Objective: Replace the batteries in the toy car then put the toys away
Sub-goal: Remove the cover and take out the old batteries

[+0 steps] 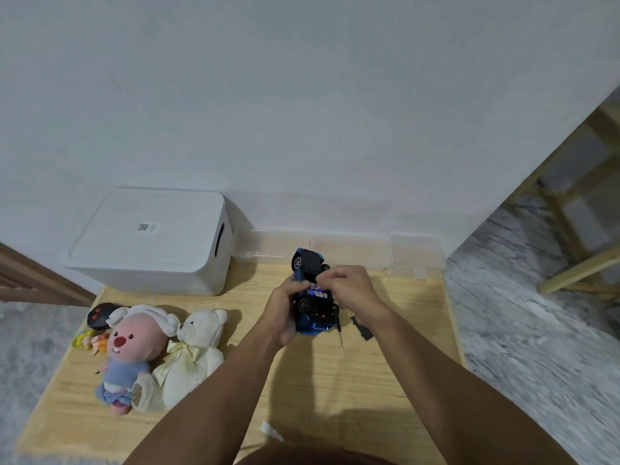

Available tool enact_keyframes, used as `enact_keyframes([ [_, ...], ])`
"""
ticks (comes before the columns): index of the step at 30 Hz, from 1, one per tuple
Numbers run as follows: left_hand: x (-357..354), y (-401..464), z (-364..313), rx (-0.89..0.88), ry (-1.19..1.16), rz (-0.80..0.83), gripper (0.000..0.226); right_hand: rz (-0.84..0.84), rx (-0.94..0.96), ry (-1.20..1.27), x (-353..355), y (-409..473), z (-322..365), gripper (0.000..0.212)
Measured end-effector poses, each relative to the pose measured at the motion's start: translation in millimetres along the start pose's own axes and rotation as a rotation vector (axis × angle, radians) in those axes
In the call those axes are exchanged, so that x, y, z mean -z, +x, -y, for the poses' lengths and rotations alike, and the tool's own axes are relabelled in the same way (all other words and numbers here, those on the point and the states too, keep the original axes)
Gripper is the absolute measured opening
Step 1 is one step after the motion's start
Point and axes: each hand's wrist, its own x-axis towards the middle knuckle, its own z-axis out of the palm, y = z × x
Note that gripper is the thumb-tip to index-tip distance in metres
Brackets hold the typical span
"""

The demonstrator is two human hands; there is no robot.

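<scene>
A blue toy car point(310, 297) is held upside down above the wooden table point(335, 380), wheels up. My left hand point(285, 310) grips its left side from below. My right hand point(349, 290) curls over the underside, fingertips pinching at the battery bay, where batteries point(317, 293) show. A screwdriver point(340, 333) lies on the table under the car. A black cover piece point(362, 328) lies just right of it, partly hidden by my right wrist.
A white lidded storage box point(151, 243) stands at the back left. Clear plastic containers point(352, 250) line the back edge. On the left lie a pink plush point(131, 347), a white teddy point(191, 354), a black remote point(99, 315) and a small doll point(90, 342).
</scene>
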Motion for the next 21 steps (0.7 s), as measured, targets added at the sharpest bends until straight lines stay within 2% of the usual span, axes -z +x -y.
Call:
enact_keyframes([
  [2, 1.9, -1.3, -0.8, -0.016, 0.075, 0.041, 0.057, 0.01, 0.047, -0.064, -0.7, 1.7, 2.1, 0.009],
  [9, 9.5, -3.1, -3.5, -0.021, 0.104, 0.089, 0.057, 0.149, -0.017, -0.221, 3.9, 7.3, 18.2, 0.009],
  [14, 4.1, -7.3, -5.5, -0.06, 0.163, 0.079, 0.064, 0.122, -0.09, -0.341, 2.8, 10.7, 25.3, 0.027],
  [21, 1.7, -4.8, -0.6, -0.101, 0.278, 0.113, 0.078, 0.121, -0.104, -0.437, 8.3, 14.1, 28.4, 0.031],
])
